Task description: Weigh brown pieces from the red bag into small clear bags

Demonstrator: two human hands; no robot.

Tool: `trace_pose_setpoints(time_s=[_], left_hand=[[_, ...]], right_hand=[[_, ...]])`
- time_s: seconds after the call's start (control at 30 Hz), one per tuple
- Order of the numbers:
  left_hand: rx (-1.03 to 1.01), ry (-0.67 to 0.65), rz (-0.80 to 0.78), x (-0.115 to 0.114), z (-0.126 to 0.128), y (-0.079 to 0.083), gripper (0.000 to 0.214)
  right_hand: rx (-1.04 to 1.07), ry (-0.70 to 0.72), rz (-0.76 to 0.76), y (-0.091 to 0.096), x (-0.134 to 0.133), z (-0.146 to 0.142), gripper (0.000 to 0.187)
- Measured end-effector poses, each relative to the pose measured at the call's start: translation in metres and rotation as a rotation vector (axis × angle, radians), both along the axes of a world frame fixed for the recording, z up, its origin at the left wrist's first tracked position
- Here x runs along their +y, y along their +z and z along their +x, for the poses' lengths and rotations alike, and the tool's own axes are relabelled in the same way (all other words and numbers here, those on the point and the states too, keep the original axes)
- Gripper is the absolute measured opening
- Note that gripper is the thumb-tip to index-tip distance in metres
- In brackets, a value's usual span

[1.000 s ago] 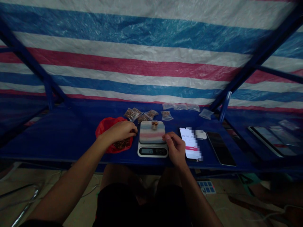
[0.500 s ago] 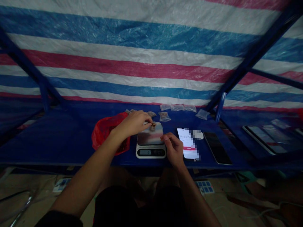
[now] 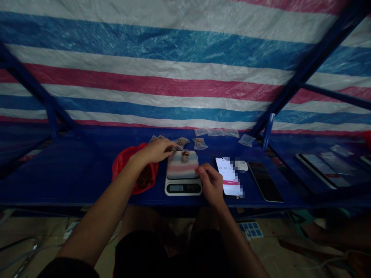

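A kitchen scale (image 3: 183,174) with a reflective metal top and a lit display sits at the table's front edge. On its plate stands a small clear cup (image 3: 185,155) with brown bits in it. My left hand (image 3: 161,150) hovers by the plate's back left corner, left of the cup, fingertips pinched together; anything between them is too small to make out. At the plate's right edge, my right hand (image 3: 212,180) is curled, thumb and forefinger pressed together over something hidden. Under my left forearm lies an open red plastic bag (image 3: 121,162) holding reddish-brown dried pieces (image 3: 145,178).
Several small clear bags (image 3: 199,143), some filled with brown bits, lie behind the scale. Right of my right hand are a phone (image 3: 227,175) showing a timer and a dark phone (image 3: 265,181). Blue metal bars (image 3: 315,58) and a striped tarp (image 3: 174,88) stand behind the blue table (image 3: 72,170).
My left hand has drawn back left from above the cup, leaving the cup's top uncovered. My right hand stays at the scale's right edge. The view has shifted slightly.
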State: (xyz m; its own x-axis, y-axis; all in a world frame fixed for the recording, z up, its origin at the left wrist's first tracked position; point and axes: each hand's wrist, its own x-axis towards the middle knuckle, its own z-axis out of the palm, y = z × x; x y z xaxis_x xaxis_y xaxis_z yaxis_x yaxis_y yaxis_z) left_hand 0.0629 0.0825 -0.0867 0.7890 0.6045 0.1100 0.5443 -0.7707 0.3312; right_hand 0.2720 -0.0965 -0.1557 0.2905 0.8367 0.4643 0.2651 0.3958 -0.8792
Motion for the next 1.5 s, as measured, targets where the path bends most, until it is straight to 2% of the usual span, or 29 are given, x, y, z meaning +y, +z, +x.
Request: trace_pose_setpoints(time_s=[0.13, 0.27, 0.47, 0.63, 0.77, 0.93, 1.1, 1.3, 1.5], left_hand=[[-0.009, -0.019, -0.024, 0.009, -0.007, -0.009, 0.039], [0.038, -0.013, 0.013, 0.012, -0.008, -0.008, 0.041], [0.077, 0.015, 0.169, 0.015, 0.0, -0.01, 0.03], [0.126, -0.096, 0.218, 0.02, 0.009, -0.014, 0.035], [0.135, -0.106, 0.23, 0.025, 0.013, -0.016, 0.038], [0.173, -0.1, 0.235, 0.029, 0.017, -0.019, 0.031], [0.197, -0.112, 0.225, 0.029, 0.021, -0.014, 0.029], [0.209, -0.222, 0.177, 0.033, 0.026, -0.009, 0.046], [0.206, -0.271, 0.066, 0.039, 0.029, -0.01, 0.047]], right_hand=[[-0.009, -0.005, -0.006, 0.001, 0.0, -0.001, 0.032], [-0.001, 0.003, -0.004, 0.001, 0.0, -0.001, 0.031], [0.004, -0.002, -0.009, 0.001, 0.0, -0.001, 0.03], [-0.003, 0.002, -0.024, 0.002, 0.0, -0.001, 0.032], [0.006, 0.002, -0.026, 0.001, 0.0, -0.001, 0.032], [0.013, 0.004, -0.024, 0.001, 0.0, -0.001, 0.032], [0.006, 0.005, -0.031, 0.0, -0.001, 0.0, 0.032], [0.013, 0.009, -0.026, 0.001, 0.0, 0.0, 0.032], [0.017, -0.018, -0.015, 0.004, -0.002, -0.001, 0.034]])
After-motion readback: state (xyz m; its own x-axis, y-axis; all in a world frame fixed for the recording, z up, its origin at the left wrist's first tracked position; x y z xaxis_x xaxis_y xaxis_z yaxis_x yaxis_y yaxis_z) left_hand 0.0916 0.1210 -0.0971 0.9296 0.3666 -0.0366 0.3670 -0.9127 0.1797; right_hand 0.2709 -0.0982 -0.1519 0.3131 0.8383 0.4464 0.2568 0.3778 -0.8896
